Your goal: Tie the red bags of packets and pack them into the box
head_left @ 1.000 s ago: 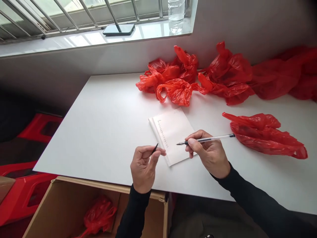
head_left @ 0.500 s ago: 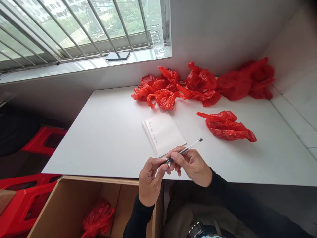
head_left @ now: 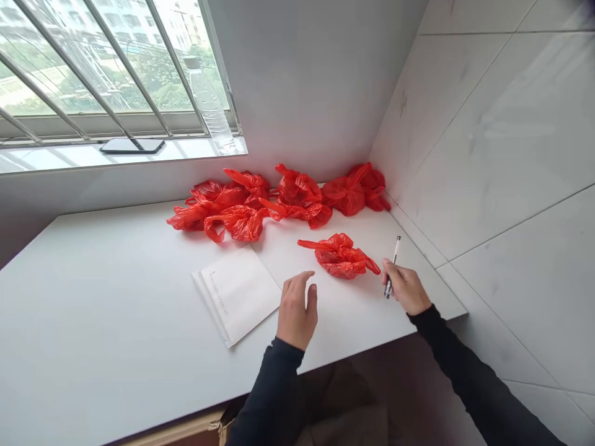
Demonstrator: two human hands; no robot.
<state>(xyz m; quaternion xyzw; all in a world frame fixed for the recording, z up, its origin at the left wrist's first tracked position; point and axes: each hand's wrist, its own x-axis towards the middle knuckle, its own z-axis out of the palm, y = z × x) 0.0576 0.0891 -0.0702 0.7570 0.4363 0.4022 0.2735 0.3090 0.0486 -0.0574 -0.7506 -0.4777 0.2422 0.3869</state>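
While the right hand [head_left: 405, 287] is pinching the pen [head_left: 387, 289] near the tabletop's [head_left: 116, 297] front right corner, the left hand [head_left: 296, 314] is holding nothing. Probably light, stiff and slick, the pen is suiting a mid-barrel hold; its tip is looking unclear.

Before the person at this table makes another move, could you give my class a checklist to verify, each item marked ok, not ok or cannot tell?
1. Pen held in the right hand: ok.
2. Pen tip covered: cannot tell, too small to make out.
3. Left hand free: ok, nothing visible in its grasp.
4. Paper pad lying on the table, written side up: ok.
5. Front red bag apart from the pad: ok.
6. Table free of other bags: not ok, several red ones lie along the wall.
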